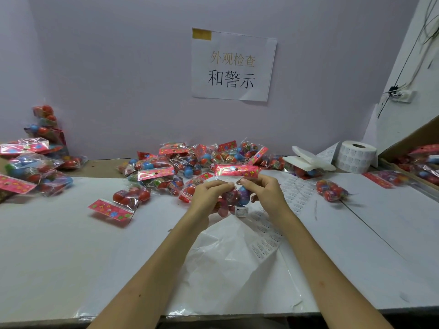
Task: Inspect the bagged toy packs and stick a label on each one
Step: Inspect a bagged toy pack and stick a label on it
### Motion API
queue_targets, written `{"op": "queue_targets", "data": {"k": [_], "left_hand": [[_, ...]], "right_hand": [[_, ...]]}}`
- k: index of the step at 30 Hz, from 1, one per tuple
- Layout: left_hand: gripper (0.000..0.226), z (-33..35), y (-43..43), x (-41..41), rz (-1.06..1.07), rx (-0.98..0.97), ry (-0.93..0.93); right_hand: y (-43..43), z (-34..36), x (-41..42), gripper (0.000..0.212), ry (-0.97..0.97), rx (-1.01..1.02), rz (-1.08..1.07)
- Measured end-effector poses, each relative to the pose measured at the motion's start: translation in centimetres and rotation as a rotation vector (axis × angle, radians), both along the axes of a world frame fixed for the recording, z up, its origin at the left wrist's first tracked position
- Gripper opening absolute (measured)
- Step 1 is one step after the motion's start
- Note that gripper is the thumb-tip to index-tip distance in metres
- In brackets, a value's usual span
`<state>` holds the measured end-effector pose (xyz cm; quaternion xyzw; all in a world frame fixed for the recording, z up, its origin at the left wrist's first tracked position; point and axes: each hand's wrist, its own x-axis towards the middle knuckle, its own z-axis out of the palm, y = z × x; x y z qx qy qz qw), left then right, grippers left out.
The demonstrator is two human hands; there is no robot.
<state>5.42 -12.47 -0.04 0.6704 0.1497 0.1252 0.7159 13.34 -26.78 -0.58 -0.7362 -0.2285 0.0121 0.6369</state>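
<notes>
**Head view: toy pack pinched mid-air**

Held above the worktop, just in front of the heap of packs. Gripped near its top by curled fingers of left hand and right hand. Bearing a small white label at its lower edge.

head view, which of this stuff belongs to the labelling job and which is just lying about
In the job: held toy pack, left hand, right hand, its stuck label, label sheets, label roll, pack pile.
Just lying about: wall sign, wall socket, folded white sheets.
</notes>
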Motion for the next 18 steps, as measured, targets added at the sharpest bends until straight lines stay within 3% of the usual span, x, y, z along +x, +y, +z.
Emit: {"op": "queue_targets", "data": {"k": [4,7,12,15,16,18], "left_hand": [[0.032,0.2,-0.1,-0.4,-0.067,-0.041,0.020],[0.045,0.8,0.8,-0.8,-0.169,-0.205,0.033],[0.046,0.9,4.6,-1.0,-0.043,-0.620,-0.229],[0.045,1.3,5.8,-1.4,-0.156,-0.828,-0.381],[0.047,1.4,5.8,-1.5,-0.205,-0.810,-0.384],[0.055,1.4,5.3,-1.4,-0.271,-0.570,-0.295]], "right_hand": [[-0.2,0.3,0.1,0.011,0.061,0.057,0.034],[-0.6,0.6,0.5,0.009,0.156,0.160,-0.013],[-1.3,0.9,1.6,0.006,0.338,0.369,-0.165],[-1.5,1.0,1.8,0.010,0.428,0.453,-0.158],[-1.6,1.0,1.7,0.011,0.438,0.469,-0.126],[-1.6,1.2,1.4,0.012,0.434,0.479,-0.030]]}}
